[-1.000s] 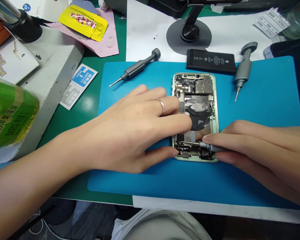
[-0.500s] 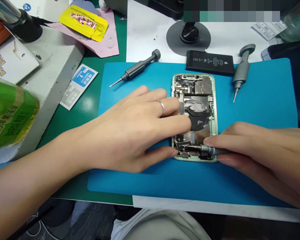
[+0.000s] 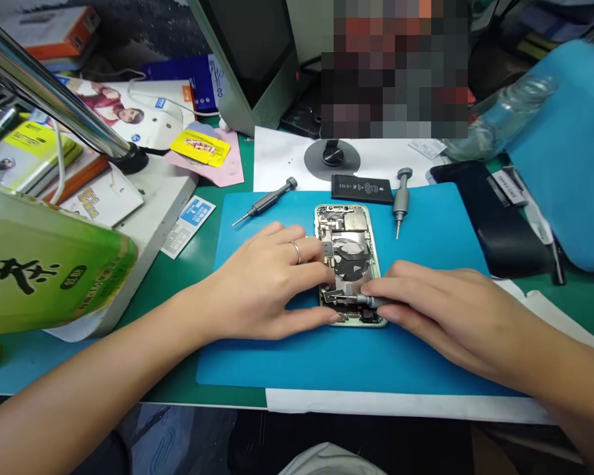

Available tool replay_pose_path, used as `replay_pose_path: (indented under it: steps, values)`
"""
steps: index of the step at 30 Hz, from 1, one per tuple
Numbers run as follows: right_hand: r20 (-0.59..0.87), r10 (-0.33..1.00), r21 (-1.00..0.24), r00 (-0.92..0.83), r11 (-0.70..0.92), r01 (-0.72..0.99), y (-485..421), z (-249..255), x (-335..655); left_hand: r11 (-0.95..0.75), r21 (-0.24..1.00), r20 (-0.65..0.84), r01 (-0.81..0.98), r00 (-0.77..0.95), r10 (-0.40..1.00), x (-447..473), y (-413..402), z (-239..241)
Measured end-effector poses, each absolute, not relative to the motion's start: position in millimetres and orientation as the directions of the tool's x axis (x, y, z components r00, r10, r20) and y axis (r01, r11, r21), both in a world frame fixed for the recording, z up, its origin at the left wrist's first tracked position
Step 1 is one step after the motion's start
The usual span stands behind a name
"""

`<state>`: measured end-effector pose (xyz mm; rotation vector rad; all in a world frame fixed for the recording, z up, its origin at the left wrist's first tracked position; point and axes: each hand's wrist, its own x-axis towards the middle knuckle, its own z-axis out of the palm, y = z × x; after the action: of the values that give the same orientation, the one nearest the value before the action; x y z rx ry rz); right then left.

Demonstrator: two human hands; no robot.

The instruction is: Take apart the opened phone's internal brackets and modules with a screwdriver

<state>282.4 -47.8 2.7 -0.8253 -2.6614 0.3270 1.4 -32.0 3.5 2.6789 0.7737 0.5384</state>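
- the open phone (image 3: 349,231) lies flat in the middle of the blue mat (image 3: 426,356), and you can see its insides.
- the left hand (image 3: 267,284) is open and lies flat on the left side of the phone. its fingers rest on the parts inside, and its thumb touches the bottom left edge. it grips nothing. a ring (image 3: 296,251) sits on one finger.
- the right hand (image 3: 435,307) is closed around a thin screwdriver (image 3: 371,301), pinched between the fingers and thumb. the tip points left and sits on the bottom part of the phone.
- a long screwdriver (image 3: 266,201) lies on the mat, up and to the left of the phone.
- a short screwdriver (image 3: 400,198) lies up and to the right of it.
- a black battery (image 3: 361,188) lies just past the top of the phone, at the far edge of the mat.
- a big green bottle (image 3: 44,264) is at the far left, close to the camera.
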Motion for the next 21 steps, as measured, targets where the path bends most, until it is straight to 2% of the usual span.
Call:
replay_pose_path:
  steps: [8,21]
  values:
    - [0.296,0.6,-0.364,-0.743,0.79,0.493,-49,-7,282,-0.815,0.362,0.278,0.452,0.783,0.557,3,-32,2]
    - [0.318,0.633,-0.377,-0.706,0.768,0.518,-47,-10,284,-0.804,0.371,0.306,0.465,0.757,0.578,2,-32,2]
